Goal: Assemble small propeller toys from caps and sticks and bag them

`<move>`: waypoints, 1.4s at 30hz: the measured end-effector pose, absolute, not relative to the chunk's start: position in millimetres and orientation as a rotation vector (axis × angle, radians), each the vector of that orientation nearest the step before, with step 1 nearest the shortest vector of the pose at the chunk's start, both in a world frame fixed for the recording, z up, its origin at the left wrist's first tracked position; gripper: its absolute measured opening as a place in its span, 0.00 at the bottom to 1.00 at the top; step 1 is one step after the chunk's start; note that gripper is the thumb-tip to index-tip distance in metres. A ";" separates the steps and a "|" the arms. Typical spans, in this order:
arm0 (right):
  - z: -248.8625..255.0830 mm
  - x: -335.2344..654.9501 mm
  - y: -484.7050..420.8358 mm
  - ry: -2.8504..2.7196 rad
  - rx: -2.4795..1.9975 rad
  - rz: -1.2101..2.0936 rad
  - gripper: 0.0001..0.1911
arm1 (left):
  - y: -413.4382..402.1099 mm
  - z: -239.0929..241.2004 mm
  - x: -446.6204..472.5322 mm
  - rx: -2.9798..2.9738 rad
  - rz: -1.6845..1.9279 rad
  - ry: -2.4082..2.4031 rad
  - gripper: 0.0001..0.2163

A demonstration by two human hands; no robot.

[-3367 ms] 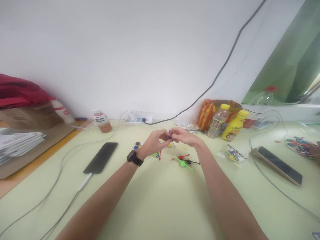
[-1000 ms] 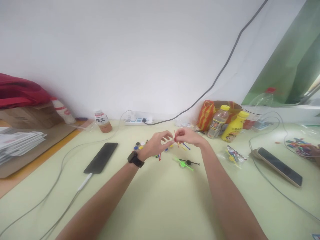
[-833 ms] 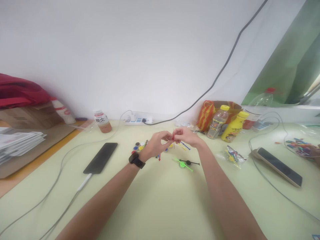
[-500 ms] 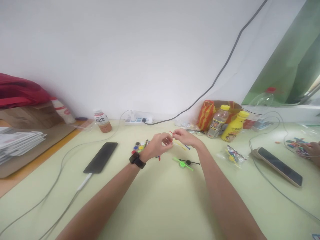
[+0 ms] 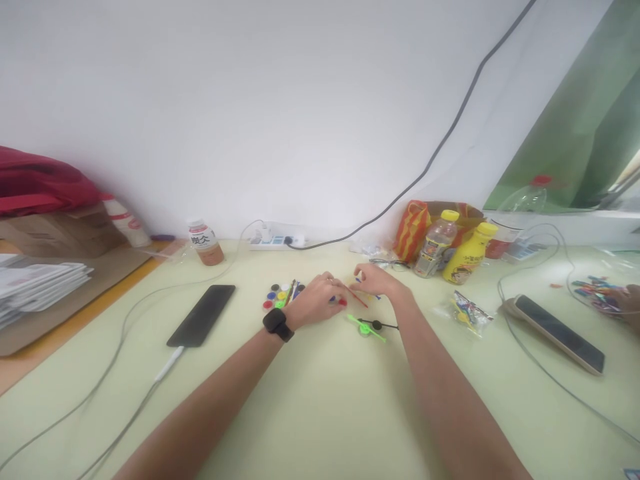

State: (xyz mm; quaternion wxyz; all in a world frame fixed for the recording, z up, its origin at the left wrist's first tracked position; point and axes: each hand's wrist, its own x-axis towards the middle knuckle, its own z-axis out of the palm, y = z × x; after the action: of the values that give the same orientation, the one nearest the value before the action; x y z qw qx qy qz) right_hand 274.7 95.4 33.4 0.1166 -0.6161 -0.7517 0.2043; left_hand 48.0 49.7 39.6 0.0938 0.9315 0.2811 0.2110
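Observation:
My left hand (image 5: 318,300) is closed, with a small red round piece (image 5: 343,302) at its fingertips. Across the gap from it, my right hand (image 5: 376,279) has curled fingers at a thin red plastic stick (image 5: 359,299), which slants between the two hands; the exact grip is partly hidden. Just below lie a bright green stick with a round green middle (image 5: 365,328) and a black stick with a round black middle (image 5: 377,325), one beside the other. Blue and yellow sticks show partly beneath my right hand. Several coloured round pieces (image 5: 268,305) lie left of my left hand.
A black phone (image 5: 203,315) on a cable lies at left. Behind are a drink bottle (image 5: 206,243), a power strip (image 5: 273,245) and yellow-capped bottles (image 5: 466,257). At right are a small plastic packet (image 5: 467,313), another phone (image 5: 560,333) and another person's hand (image 5: 629,303) by coloured pieces.
Both hands have come lower toward the table. The red stick, earlier pointing up-left from my right fingers, now slants down to the right between the hands.

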 end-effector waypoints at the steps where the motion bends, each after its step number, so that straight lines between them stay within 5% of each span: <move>1: 32.0 274.8 95.3 -2.190 -1.830 0.582 0.25 | 49.6 39.7 48.1 2.770 0.636 0.849 0.06; 10: 26.6 262.2 94.1 -2.186 -1.897 0.627 0.12 | 50.6 34.2 50.1 2.808 0.577 0.976 0.05; 30: 80.4 284.5 44.0 -2.489 -1.942 1.160 0.11 | 60.5 65.1 26.5 2.665 0.825 1.052 0.06; 42: 70.7 308.4 25.9 -2.379 -1.861 0.924 0.06 | 24.1 47.5 18.3 2.464 0.999 1.144 0.07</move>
State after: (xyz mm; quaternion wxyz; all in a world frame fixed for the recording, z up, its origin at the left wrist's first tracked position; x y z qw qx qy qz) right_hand 308.4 25.9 70.7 -0.0086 -0.5892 -0.7531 0.2927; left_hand 18.3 24.1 47.5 0.1232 0.8448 0.3921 0.3426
